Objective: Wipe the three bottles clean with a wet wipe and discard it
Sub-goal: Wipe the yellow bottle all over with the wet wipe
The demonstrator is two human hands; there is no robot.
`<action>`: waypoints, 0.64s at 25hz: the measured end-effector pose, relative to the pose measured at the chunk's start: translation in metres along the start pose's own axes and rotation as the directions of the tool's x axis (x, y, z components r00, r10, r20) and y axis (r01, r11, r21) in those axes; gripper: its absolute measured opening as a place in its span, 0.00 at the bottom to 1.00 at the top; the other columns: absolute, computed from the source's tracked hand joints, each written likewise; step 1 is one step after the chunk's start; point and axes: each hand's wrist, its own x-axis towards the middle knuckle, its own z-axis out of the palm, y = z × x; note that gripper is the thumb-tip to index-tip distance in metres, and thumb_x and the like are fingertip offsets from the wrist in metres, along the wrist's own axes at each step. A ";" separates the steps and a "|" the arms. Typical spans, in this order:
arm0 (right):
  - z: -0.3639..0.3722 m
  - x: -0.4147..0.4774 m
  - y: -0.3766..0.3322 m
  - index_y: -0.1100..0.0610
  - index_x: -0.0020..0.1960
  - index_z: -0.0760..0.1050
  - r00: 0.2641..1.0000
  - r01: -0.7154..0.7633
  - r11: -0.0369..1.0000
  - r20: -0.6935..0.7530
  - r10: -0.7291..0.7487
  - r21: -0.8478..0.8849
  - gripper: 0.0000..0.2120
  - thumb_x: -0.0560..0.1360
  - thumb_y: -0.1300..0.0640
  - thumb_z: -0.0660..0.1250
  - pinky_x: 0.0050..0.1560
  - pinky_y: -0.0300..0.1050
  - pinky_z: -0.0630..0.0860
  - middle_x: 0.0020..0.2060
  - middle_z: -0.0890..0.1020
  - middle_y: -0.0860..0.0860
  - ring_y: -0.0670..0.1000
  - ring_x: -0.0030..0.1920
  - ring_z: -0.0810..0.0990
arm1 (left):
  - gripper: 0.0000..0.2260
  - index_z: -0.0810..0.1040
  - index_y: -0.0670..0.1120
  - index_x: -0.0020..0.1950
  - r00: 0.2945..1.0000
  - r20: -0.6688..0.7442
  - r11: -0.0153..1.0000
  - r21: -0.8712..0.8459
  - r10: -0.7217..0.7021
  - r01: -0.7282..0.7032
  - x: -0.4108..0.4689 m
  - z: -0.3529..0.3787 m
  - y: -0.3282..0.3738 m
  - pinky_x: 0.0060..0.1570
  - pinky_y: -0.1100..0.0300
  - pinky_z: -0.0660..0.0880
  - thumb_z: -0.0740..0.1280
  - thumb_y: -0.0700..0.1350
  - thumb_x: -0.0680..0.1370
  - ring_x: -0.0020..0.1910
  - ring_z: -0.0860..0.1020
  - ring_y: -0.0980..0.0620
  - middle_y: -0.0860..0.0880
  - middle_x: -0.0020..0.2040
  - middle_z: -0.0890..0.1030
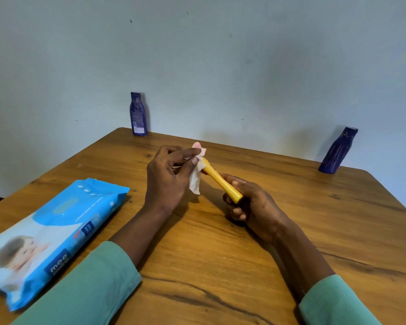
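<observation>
wet wipes pack [49, 233] | brand "mee" on dark label | other print too blurred to read

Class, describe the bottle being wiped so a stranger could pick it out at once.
Find the wooden table. Above its middle the right hand holds a slim yellow bottle, its far end in the wet wipe the left hand pinches. The left purple bottle and right purple bottle stand at the far edge.
</observation>
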 end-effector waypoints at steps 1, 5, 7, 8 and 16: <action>0.000 -0.001 -0.001 0.52 0.71 0.76 1.000 -0.009 1.000 0.005 0.009 0.019 0.18 0.87 0.54 0.53 0.29 0.40 0.63 0.38 0.73 0.53 0.48 0.31 0.67 | 0.14 0.84 0.52 0.64 1.000 -0.009 1.000 -0.005 -0.008 0.008 0.001 0.001 0.000 0.46 0.74 0.78 0.73 0.42 0.80 0.57 0.78 0.67 0.50 0.60 0.80; 0.003 -0.004 -0.002 0.54 0.70 0.74 1.000 -0.025 0.998 0.010 0.025 0.065 0.18 0.87 0.49 0.54 0.29 0.40 0.62 0.36 0.73 0.52 0.48 0.31 0.65 | 0.14 0.84 0.52 0.66 0.992 -0.051 0.991 -0.076 -0.114 0.110 0.004 0.002 -0.003 0.53 0.65 0.81 0.73 0.44 0.80 0.63 0.79 0.59 0.54 0.65 0.82; 0.011 -0.005 -0.002 0.58 0.63 0.75 1.000 0.010 0.999 0.000 -0.010 -0.041 0.23 0.85 0.40 0.56 0.28 0.39 0.63 0.34 0.72 0.50 0.47 0.29 0.64 | 0.15 0.84 0.51 0.66 0.986 -0.058 0.983 -0.111 -0.153 0.146 0.003 0.004 -0.004 0.53 0.65 0.80 0.73 0.43 0.80 0.62 0.80 0.58 0.53 0.64 0.83; 0.015 -0.006 -0.001 0.58 0.55 0.75 0.999 0.040 0.991 -0.010 -0.041 -0.128 0.24 0.83 0.37 0.57 0.27 0.38 0.64 0.32 0.71 0.50 0.46 0.28 0.64 | 0.15 0.84 0.52 0.66 0.985 -0.074 0.984 -0.101 -0.156 0.148 0.002 0.005 -0.004 0.51 0.68 0.79 0.73 0.43 0.80 0.60 0.79 0.61 0.52 0.63 0.83; 0.023 0.001 0.011 0.62 0.49 0.75 0.991 0.115 0.981 -0.050 -0.125 -0.159 0.35 0.83 0.32 0.48 0.26 0.42 0.64 0.26 0.74 0.52 0.50 0.23 0.67 | 0.17 0.81 0.50 0.70 0.968 0.193 0.973 0.132 0.160 -0.187 -0.026 0.028 0.018 0.51 0.69 0.79 0.71 0.39 0.81 0.55 0.77 0.58 0.51 0.58 0.76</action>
